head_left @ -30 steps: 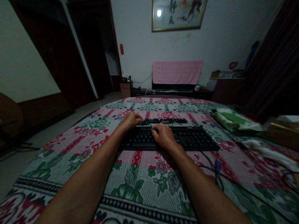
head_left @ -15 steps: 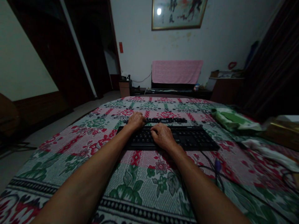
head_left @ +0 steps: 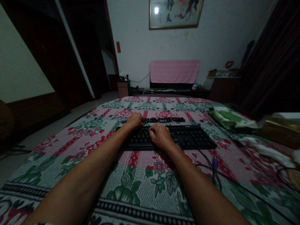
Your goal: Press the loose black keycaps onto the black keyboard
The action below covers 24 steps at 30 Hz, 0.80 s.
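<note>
A black keyboard [head_left: 192, 139] lies flat on a floral bed cover [head_left: 140, 184]. Just behind its far edge runs a row of loose dark keycaps [head_left: 168, 119]. My left hand [head_left: 135, 120] sits at the keyboard's far left corner, by the left end of that row, with its fingers curled shut; what they pinch is hidden. Over the keys in the keyboard's left half, my right hand [head_left: 160, 136] has its fingers bent down and pressed together on the keys. Whatever is under those fingertips does not show.
The keyboard's cable [head_left: 214, 170] trails across the cover at the right. A green and white folded bag [head_left: 231, 118] and a gold box [head_left: 278, 131] lie at the right. A pink cloth [head_left: 174, 71] covers a screen at the far wall. Bare floor lies left.
My left hand has shifted a little to the right, up against the left end of the keycap row. The right hand stays on the keys. The view has drifted slightly.
</note>
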Motion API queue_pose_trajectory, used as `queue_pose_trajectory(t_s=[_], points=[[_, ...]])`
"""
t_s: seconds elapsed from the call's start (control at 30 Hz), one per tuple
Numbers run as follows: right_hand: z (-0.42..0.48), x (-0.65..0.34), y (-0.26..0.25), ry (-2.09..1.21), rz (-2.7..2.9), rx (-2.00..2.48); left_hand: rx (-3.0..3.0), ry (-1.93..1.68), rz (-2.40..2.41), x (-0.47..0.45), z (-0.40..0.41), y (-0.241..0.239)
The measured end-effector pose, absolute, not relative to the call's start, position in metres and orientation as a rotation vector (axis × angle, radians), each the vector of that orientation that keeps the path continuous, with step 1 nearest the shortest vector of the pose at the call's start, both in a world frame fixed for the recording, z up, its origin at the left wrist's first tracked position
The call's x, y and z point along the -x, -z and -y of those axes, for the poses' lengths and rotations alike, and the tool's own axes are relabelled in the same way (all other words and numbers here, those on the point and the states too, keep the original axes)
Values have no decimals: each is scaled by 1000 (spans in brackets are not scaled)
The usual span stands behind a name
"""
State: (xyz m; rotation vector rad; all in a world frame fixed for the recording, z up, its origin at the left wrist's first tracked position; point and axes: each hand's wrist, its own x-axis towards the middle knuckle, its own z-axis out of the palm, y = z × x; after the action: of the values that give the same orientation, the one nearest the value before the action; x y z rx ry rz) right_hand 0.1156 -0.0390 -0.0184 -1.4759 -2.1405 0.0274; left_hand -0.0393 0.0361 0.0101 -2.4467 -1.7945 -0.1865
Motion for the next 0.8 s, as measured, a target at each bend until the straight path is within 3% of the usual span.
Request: queue_pose_trajectory(t_s=[0.4,0.8], points=[[40,-115,18,-27,2134,1482,2531,206,1592,48,-47,-4],[40,-115,16,-18,2161,1486,2956,443,1844,83,-15,-18]])
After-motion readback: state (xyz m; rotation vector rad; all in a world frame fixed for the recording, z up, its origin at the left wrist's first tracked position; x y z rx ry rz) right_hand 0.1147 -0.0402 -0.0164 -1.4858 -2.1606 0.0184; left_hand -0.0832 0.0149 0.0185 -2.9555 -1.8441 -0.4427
